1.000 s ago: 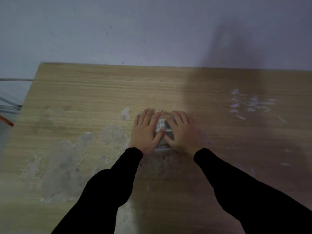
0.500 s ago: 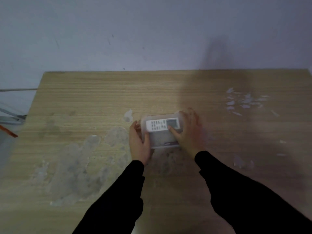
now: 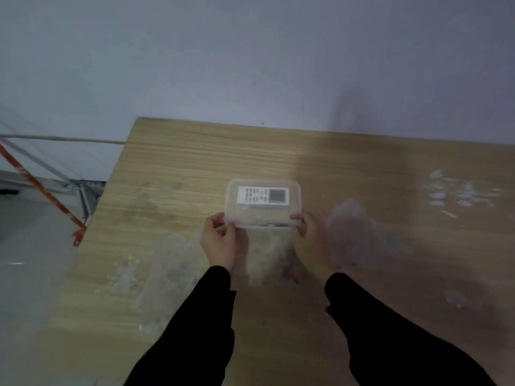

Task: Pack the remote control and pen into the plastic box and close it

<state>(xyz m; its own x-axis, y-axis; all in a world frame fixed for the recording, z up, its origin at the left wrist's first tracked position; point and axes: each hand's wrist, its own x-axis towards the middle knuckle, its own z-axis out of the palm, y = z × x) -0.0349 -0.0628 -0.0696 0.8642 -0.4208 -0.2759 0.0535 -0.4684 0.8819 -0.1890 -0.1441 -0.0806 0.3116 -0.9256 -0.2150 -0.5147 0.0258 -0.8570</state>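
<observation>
A clear plastic box (image 3: 263,213) with its lid on lies on the wooden table (image 3: 181,168). Through the lid I see the white remote control (image 3: 262,195), with buttons on its left and a grey screen on its right. The pen is not clearly visible; a thin dark line shows along the box's near edge. My left hand (image 3: 220,240) pinches the box's near left corner. My right hand (image 3: 308,238) grips the near right corner. Both sleeves are black.
The table's left edge drops to a grey floor, where a metal frame with an orange strap (image 3: 41,188) stands. A pale wall runs behind the table. White scuffs and patches (image 3: 459,193) mark the tabletop at right and around my hands.
My hands slid from the top and sides of the box to its near corners. The box now sits farther from me, and my view has swung to the left.
</observation>
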